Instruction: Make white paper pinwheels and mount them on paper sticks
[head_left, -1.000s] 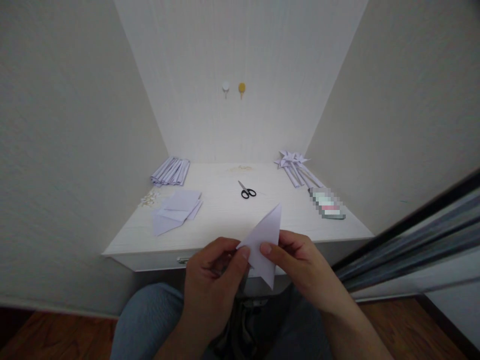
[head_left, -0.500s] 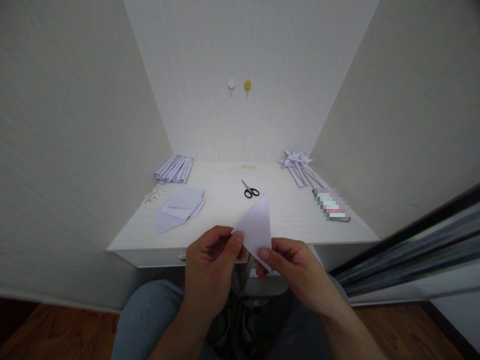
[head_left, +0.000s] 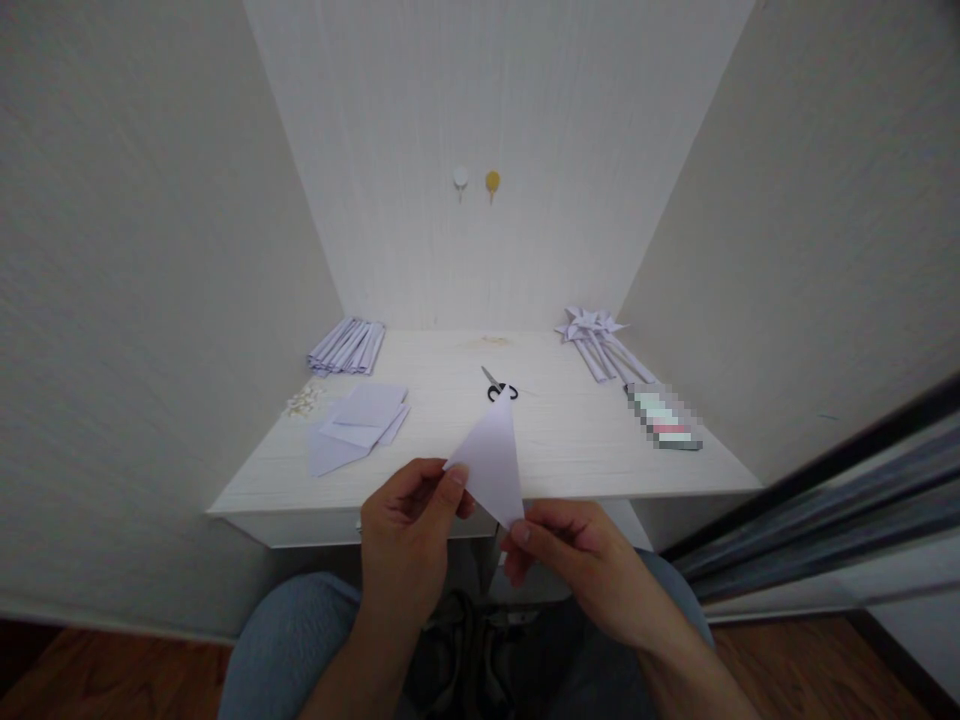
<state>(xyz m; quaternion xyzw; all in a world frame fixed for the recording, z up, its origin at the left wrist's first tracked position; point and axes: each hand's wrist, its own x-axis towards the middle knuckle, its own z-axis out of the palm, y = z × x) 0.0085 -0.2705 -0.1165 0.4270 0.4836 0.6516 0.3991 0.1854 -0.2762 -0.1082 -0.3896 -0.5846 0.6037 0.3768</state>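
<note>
A white sheet of paper folded into a triangle (head_left: 491, 460) is held up over the table's front edge, one point facing away from me. My left hand (head_left: 416, 525) pinches its left corner between thumb and fingers. At the near right corner, my right hand (head_left: 566, 550) grips it the same way. Just beyond the paper lie scissors (head_left: 492, 381) with black handles, partly covered by the triangle's tip. To the left on the table are several loose white paper sheets (head_left: 367, 405), overlapping one another.
Rolled paper sticks (head_left: 347, 347) are piled at the back left, with small whitish bits (head_left: 304, 400) before them. Paper pinwheel-like stars on sticks (head_left: 592, 330) lie at the back right. A phone (head_left: 664, 420), its screen blurred, rests on the white table (head_left: 577, 450). Walls enclose three sides.
Both hands have shifted slightly left with the folded paper, and its tip now overlaps the scissors' handles. My right thumb has slid toward the near corner. The whole view has tilted a little.
</note>
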